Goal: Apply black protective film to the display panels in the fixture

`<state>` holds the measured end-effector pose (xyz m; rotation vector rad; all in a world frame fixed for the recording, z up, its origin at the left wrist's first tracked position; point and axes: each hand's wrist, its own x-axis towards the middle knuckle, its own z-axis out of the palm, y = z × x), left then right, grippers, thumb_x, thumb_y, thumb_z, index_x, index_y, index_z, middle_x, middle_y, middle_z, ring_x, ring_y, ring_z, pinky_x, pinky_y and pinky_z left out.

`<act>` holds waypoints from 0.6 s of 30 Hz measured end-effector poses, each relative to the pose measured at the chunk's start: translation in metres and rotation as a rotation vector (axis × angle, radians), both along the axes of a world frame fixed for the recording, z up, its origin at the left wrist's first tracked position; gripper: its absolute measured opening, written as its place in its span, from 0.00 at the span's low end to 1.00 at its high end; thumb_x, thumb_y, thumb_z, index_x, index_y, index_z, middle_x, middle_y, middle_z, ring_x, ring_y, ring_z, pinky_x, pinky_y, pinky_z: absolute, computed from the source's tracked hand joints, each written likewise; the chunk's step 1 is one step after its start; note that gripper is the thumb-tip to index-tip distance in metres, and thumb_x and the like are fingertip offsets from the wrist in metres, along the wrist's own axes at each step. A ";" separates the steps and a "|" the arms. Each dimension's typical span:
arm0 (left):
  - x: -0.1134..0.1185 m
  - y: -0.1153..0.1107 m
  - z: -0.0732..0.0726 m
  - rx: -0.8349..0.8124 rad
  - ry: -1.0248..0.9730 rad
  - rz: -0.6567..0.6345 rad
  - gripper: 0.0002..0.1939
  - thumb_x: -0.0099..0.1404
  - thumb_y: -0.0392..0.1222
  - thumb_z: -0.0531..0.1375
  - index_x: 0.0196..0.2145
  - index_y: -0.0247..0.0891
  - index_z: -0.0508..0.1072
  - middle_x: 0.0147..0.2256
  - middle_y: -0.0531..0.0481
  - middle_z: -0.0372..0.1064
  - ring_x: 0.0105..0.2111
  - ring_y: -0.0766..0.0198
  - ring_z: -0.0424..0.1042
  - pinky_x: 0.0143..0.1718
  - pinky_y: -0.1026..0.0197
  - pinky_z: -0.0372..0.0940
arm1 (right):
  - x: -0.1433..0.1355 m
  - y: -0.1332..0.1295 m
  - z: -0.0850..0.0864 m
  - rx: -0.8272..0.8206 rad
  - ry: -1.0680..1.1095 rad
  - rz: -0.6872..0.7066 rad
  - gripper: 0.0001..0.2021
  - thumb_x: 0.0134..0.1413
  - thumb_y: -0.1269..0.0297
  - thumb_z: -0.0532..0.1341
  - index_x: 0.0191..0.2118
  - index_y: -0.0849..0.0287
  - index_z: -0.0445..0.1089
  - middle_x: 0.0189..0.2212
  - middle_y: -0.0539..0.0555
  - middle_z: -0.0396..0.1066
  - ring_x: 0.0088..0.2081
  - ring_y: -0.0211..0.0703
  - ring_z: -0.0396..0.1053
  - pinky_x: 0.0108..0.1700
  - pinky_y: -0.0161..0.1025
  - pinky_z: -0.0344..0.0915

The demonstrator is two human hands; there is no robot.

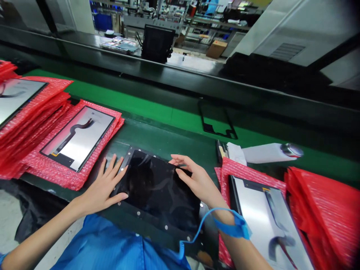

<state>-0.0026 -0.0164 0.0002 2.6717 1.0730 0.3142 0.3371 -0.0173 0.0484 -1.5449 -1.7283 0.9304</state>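
A black, glossy display panel [157, 187] lies flat in front of me on a dark plate [132, 212] dotted with small round silver spots. My left hand [108, 183] rests at the panel's left end, fingers spread and thumb on its edge. At the far edge, my right hand [194, 178] has its thumb over the glass and its fingers bent around the border, closed on the panel. A blue wrist strap [232, 225] with a coiled cord is on my right wrist.
Display panels [84, 140] with ribbon cables lie on pink bubble bags [64, 176] at left. Another panel [258, 210] and red bags [323, 213] are at right. Beyond are a white bottle [264, 153] with a silver cap and a thin black frame [209, 129].
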 end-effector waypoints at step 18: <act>0.095 0.004 0.049 -0.435 -1.011 0.256 0.20 0.71 0.49 0.56 0.58 0.48 0.62 0.55 0.46 0.68 0.55 0.56 0.69 0.56 0.52 0.67 | 0.047 0.013 0.077 0.119 0.048 -0.104 0.27 0.56 0.45 0.63 0.56 0.54 0.69 0.44 0.58 0.76 0.47 0.51 0.73 0.52 0.49 0.69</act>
